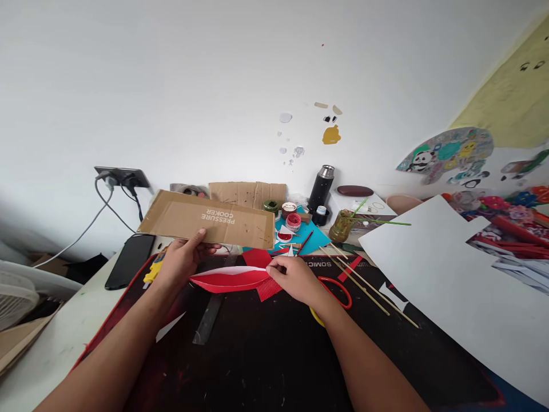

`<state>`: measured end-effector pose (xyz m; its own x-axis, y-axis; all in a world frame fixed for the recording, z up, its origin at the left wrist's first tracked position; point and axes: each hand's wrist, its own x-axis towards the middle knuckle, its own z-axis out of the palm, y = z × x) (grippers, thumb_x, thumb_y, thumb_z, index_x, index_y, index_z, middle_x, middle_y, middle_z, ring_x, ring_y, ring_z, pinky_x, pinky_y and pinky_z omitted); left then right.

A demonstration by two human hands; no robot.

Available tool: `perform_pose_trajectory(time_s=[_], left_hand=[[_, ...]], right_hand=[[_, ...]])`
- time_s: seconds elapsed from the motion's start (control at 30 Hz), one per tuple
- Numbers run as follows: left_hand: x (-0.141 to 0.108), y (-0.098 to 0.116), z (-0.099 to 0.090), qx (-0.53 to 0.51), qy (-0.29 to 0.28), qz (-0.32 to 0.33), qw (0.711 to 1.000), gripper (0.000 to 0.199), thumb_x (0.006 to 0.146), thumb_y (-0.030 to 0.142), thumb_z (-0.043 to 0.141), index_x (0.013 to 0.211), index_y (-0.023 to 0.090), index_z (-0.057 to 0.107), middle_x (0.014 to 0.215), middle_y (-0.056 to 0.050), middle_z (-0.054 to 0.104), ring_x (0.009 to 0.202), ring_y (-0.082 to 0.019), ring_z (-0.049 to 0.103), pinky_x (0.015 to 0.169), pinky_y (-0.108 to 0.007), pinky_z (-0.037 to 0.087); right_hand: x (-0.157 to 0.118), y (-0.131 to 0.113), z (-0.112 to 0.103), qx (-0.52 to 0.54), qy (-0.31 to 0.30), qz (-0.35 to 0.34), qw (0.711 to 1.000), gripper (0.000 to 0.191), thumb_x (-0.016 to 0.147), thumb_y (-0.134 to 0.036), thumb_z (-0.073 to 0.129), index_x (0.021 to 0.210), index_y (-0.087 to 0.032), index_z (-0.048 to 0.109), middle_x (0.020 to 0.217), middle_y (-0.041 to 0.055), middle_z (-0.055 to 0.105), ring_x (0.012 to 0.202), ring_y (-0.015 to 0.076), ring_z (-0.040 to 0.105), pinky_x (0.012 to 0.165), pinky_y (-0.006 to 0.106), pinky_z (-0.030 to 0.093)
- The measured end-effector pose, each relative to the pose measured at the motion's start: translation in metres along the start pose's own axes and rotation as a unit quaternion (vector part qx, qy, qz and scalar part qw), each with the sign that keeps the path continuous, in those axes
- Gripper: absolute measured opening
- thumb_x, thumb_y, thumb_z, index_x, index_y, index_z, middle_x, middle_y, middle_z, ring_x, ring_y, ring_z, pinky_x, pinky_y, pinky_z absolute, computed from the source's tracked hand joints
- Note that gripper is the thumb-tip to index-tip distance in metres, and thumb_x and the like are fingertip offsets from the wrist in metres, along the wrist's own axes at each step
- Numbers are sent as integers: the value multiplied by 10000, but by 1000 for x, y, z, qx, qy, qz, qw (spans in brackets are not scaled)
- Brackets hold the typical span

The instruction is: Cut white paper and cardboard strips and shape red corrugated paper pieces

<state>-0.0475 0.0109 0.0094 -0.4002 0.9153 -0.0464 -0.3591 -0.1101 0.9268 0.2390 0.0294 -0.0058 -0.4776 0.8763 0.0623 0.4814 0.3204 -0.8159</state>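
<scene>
The left hand [186, 254] holds the cardboard [184, 216] up over the desk mat [274, 360], thumb on its printed face, fingers behind. The right hand [294, 277] pinches one tip of the red paper [235, 281], which sits just below the cardboard, between the hands. Judging by its pointed, curved outline, the red paper is already cut; its pale upper edge may be a fold, though it is hard to tell. The cardboard's printed face has no paper on it yet. Scissors [348, 294] lie by the right wrist.

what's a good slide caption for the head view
Left hand holding cardboard printed "PRESSURE COOKER", right hand pinching one end of a red piece over a black mat.
</scene>
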Motion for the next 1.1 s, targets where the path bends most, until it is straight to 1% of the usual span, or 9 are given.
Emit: perform_pose_trajectory(time_s=[0.2,0.4,0.53,0.73,0.8,0.9,0.97,1.03,1.1], left_hand=[[2,-1,-1,-24,15,-8,1000,191,814,165,822,955,87,717,718,-78,777,531,-178,741,538,-235,643],[0,2,2,-37,28,-21,999,43,870,105,757,874,85,720,693,-83,768,565,-185,761,589,-229,661],[1,3,2,-47,44,-26,998,89,916,77,689,832,104,698,671,-72,764,611,-193,786,618,-226,666],[2,7,1,-54,50,-36,997,148,937,18,626,821,89,684,648,-87,754,622,-200,793,615,-226,662],[3,9,0,-53,58,-32,996,162,941,25,631,800,92,675,637,-82,746,607,-194,787,614,-222,660],[4,12,-2,-49,70,-26,996,170,940,43,648,781,101,666,626,-70,737,590,-189,780,624,-230,665],[5,14,-2,-46,74,-25,996,160,942,43,637,797,97,677,634,-70,744,590,-187,778,628,-238,671],[4,16,-2,-45,76,-26,996,141,935,32,624,829,92,693,649,-68,758,594,-183,777,627,-239,676],[4,18,0,-46,81,-24,995,130,918,14,617,860,92,704,675,-62,776,583,-174,771,616,-234,679]], right_hand=[[0,0,-1,6,5,-5,1000,200,954,-281,630,809,-216,752,793,17,747,708,182,620,658,293,396],[1,1,-2,-16,-2,1,1000,258,982,-315,632,768,-207,729,731,6,694,672,165,568,640,288,362],[0,0,-2,-28,-20,-2,999,232,982,-285,648,789,-198,742,772,6,707,700,153,581,645,272,365],[-6,-9,0,-36,-72,-17,997,198,974,-260,684,797,-203,754,726,-23,686,652,130,570,603,264,339],[-5,-9,-2,-35,-54,-23,998,216,992,-297,681,816,-205,765,750,-14,706,676,140,589,621,266,355],[-1,-3,-9,-41,36,0,999,219,1031,-329,638,938,-209,795,847,17,763,733,166,636,675,278,395],[2,2,-13,-74,84,29,993,215,1034,-356,643,1049,-214,804,887,39,787,763,192,667,698,291,408],[4,7,-14,-121,91,51,987,242,1020,-403,674,1116,-221,802,902,56,796,808,223,693,709,304,410],[3,9,-11,-153,72,63,984,270,1002,-449,704,1136,-233,799,928,64,802,853,243,707,705,308,401]])
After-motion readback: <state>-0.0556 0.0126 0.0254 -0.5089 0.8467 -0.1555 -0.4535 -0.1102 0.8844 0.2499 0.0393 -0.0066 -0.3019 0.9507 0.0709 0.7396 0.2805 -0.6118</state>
